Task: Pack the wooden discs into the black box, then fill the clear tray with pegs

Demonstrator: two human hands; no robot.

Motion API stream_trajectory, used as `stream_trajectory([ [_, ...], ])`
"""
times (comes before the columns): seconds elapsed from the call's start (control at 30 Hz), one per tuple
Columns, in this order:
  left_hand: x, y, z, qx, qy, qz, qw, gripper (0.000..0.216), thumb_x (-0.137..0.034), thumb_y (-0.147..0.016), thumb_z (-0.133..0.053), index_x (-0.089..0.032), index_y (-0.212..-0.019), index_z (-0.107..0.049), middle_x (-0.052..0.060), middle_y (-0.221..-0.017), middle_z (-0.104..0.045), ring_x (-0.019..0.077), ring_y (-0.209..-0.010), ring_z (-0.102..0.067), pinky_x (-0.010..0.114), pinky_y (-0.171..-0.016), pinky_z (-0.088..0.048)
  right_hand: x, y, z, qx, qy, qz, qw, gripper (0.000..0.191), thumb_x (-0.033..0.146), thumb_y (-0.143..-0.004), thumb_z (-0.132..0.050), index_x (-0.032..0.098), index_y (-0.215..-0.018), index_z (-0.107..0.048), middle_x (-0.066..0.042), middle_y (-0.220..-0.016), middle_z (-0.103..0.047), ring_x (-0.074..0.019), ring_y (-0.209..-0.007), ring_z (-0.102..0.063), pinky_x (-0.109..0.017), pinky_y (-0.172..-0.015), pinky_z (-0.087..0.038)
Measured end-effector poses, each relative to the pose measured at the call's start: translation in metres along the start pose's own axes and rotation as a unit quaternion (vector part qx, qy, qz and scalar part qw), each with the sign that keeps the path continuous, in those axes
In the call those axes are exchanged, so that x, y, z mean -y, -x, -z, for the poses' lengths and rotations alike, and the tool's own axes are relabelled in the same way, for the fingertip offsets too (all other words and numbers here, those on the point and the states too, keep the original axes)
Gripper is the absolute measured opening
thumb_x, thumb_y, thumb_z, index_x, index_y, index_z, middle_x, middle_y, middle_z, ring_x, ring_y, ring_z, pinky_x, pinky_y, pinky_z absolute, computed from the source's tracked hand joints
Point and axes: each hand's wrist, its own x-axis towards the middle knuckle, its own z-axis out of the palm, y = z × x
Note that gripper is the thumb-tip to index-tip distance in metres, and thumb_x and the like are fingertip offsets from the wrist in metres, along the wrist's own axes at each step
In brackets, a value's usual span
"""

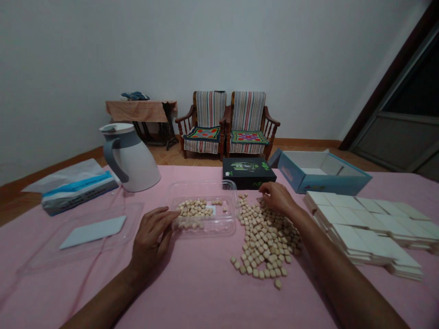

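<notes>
A clear plastic container [236, 201] sits mid-table, with several small wooden cubes [195, 208] in it. My left hand [151, 233] lies at its left side, fingers stretched out and their tips against the rim. To the right of the container spreads a loose pile of the same pale wooden cubes [262, 246]. Over the far part of this pile is my right hand [277, 197], its fingers bent and drawn together; whatever is between the fingertips is too small to make out. The hand and forearm hide some of the cubes.
Flat wooden squares [363, 224] lie stacked at the right. Behind stand a black box [248, 171] and an open blue box [329, 180]. On the left are a white jug [137, 160], a tissue pack [80, 192] and a clear lid [132, 214] with a white card [94, 232].
</notes>
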Motion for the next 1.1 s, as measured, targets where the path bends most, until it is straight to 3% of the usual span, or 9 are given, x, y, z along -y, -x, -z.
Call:
stream_trajectory([
  [0.2,0.001,0.001,-0.001,0.002,-0.007,0.003,1.0,0.028,-0.007,-0.084,-0.053,-0.018,-0.107,-0.064,0.009,-0.1,-0.067,0.0233,-0.104,-0.057,0.039,-0.09,-0.048,0.006,0.004,-0.015,0.038,0.028,0.011,0.999,0.02,0.018,-0.078,-0.054,0.02,-0.083,-0.073,-0.009,-0.088,-0.072,-0.0253,-0.09,-0.06,-0.038,-0.078,-0.037],
  [0.43,0.001,0.002,0.0,0.002,-0.008,-0.005,1.0,0.028,-0.006,-0.084,-0.053,-0.019,-0.107,-0.063,0.008,-0.1,-0.067,0.0232,-0.104,-0.057,0.039,-0.089,-0.049,0.005,0.0,-0.019,0.009,0.021,0.01,1.0,0.02,0.017,-0.076,-0.052,0.016,-0.085,-0.07,-0.011,-0.089,-0.068,-0.0245,-0.087,-0.059,-0.039,-0.077,-0.039],
  [0.53,0.0,0.001,0.0,0.005,-0.014,-0.003,1.0,0.028,-0.006,-0.084,-0.053,-0.018,-0.107,-0.063,0.008,-0.1,-0.067,0.023,-0.104,-0.056,0.039,-0.089,-0.048,0.016,0.0,-0.009,-0.055,-0.084,0.051,0.994,0.017,0.015,-0.074,-0.052,0.016,-0.085,-0.065,-0.006,-0.085,-0.065,-0.0175,-0.08,-0.058,-0.03,-0.073,-0.042],
  [0.6,0.0,0.001,0.0,0.003,-0.017,-0.002,1.0,0.028,-0.006,-0.084,-0.053,-0.018,-0.107,-0.063,0.009,-0.101,-0.067,0.0229,-0.104,-0.056,0.039,-0.089,-0.048,0.031,0.003,0.003,-0.09,-0.19,0.102,0.972,0.013,0.014,-0.075,-0.053,0.017,-0.082,-0.063,-0.003,-0.079,-0.063,-0.0143,-0.073,-0.057,-0.027,-0.069,-0.044],
  [0.73,0.0,0.001,0.0,-0.001,-0.012,-0.005,1.0,0.028,-0.007,-0.083,-0.054,-0.019,-0.107,-0.063,0.008,-0.1,-0.068,0.0228,-0.103,-0.057,0.039,-0.089,-0.049,0.069,0.017,0.029,-0.068,-0.299,0.201,0.93,0.013,0.016,-0.079,-0.055,0.018,-0.088,-0.063,-0.002,-0.084,-0.065,-0.0138,-0.076,-0.058,-0.026,-0.068,-0.044],
  [0.9,-0.001,-0.001,0.001,-0.003,-0.006,-0.006,1.0,0.027,-0.008,-0.084,-0.053,-0.02,-0.106,-0.064,0.008,-0.099,-0.068,0.0229,-0.102,-0.058,0.039,-0.089,-0.049,0.09,0.031,0.04,-0.023,-0.248,0.282,0.926,0.012,0.013,-0.079,-0.058,0.019,-0.086,-0.065,-0.003,-0.088,-0.067,-0.0172,-0.086,-0.055,-0.034,-0.081,-0.038],
  [1.1,-0.002,0.0,0.0,-0.005,-0.005,-0.001,1.0,0.029,-0.006,-0.083,-0.053,-0.019,-0.107,-0.063,0.009,-0.099,-0.068,0.0229,-0.103,-0.057,0.039,-0.089,-0.049,0.087,0.031,0.038,0.019,-0.187,0.295,0.937,0.011,0.016,-0.08,-0.058,0.02,-0.085,-0.067,-0.002,-0.087,-0.068,-0.0184,-0.087,-0.053,-0.037,-0.086,-0.029],
])
